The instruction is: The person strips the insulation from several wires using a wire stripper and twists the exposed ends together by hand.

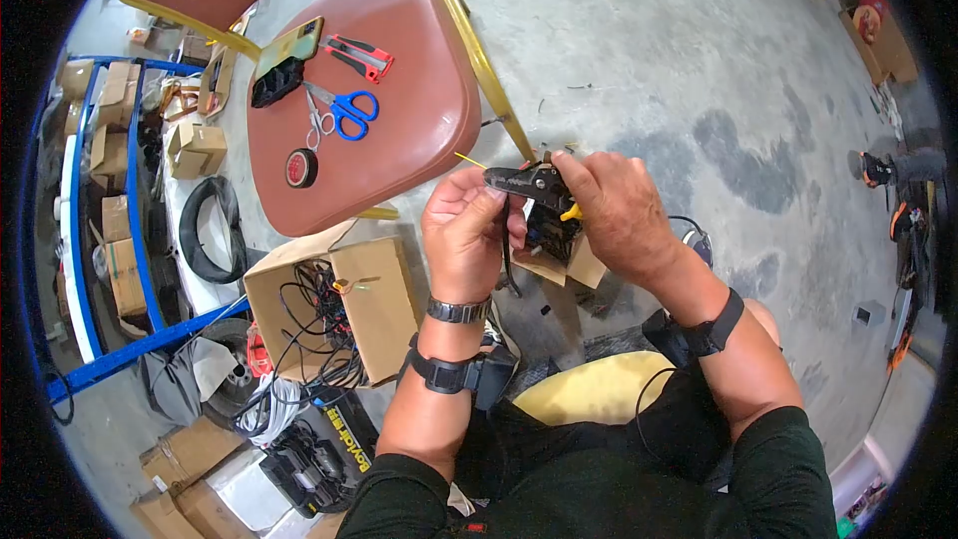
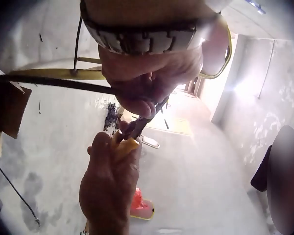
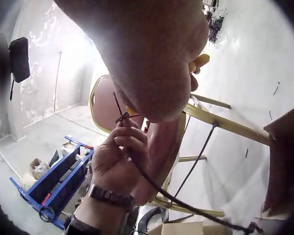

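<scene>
Between thumb and fingers, my left hand (image 1: 461, 225) pinches a black cable (image 1: 507, 265). From the fingertips a thin yellow wire (image 1: 469, 161) sticks out up and left. My right hand (image 1: 621, 212) grips a wire stripper (image 1: 521, 183) with a black head and yellow handles; its nose lies right at the left thumb and fingertips, over the wire. In the right wrist view the cable (image 3: 161, 189) trails down from the left hand, and thin wire ends (image 3: 117, 104) fan out above it. The palm hides most of the stripper's handles.
A brown padded chair (image 1: 399, 30) stands ahead, bearing blue-handled scissors (image 1: 353, 116), a red-black cutter (image 1: 360, 58), a tape roll (image 1: 301, 168) and a phone (image 1: 290, 48). At the left, a cardboard box (image 1: 375, 284) holds tangled cables. Blue shelving (image 1: 145, 200) lies beyond.
</scene>
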{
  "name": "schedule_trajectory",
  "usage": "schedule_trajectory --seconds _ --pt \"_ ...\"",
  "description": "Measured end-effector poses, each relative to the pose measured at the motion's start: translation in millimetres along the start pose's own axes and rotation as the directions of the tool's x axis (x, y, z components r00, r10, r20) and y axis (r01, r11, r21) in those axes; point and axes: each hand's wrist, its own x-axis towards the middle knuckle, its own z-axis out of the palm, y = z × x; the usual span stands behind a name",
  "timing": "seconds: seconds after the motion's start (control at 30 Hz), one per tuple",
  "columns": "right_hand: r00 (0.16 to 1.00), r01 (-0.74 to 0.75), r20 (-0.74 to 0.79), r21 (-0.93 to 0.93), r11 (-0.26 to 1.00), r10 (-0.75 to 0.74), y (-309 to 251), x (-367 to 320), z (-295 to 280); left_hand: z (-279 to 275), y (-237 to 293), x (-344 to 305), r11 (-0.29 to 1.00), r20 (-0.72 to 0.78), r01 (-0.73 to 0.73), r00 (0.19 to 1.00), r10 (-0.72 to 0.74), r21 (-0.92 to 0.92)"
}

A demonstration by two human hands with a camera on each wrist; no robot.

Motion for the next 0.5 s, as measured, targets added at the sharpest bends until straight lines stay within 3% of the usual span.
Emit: schedule_trajectory --seconds 0.23,0.5 --pt "1.0 0.001 -0.007 -0.006 1.0 -0.001 1 1 -1 0 3 1 1.0 0.046 -0.022 0.999 0.021 0.019" --pt "0.987 -0.072 0.146 0.059 0.996 0.063 -7 8 -15 -5 8 0 0.999 0.074 0.005 0.997 -0.002 -0.041"
